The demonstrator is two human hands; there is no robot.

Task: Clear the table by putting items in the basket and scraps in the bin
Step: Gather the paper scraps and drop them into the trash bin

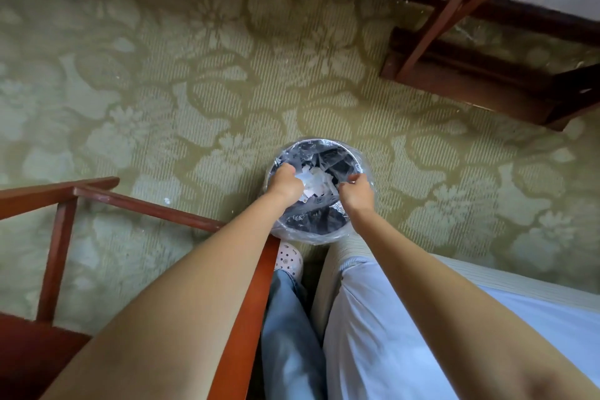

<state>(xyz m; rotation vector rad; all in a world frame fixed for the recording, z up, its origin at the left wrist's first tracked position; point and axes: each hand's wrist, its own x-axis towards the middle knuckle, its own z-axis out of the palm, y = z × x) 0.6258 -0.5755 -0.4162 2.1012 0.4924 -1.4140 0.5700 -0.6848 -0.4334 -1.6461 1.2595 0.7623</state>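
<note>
The bin (316, 191) sits on the floral green carpet (162, 91) straight below you, just ahead of your feet, lined with a clear plastic bag (324, 232) folded over its rim. Both of your hands reach down over its mouth. Your left hand (285, 182) is curled into a loose fist above the near-left part of the opening, pressed against the white paper scraps (316, 183); whether it actually grips any of them you cannot tell. Your right hand (357, 191) hangs over the right rim with fingers bent and narrowed, the fingertips pinched close together at the liner's edge. The scraps lie in a crumpled heap inside the bin between your two hands. A white perforated clog (289, 260) shows just behind the bin. A red-brown wooden chair frame (146, 204) stands to your left, its rail passing under your left forearm.
</note>
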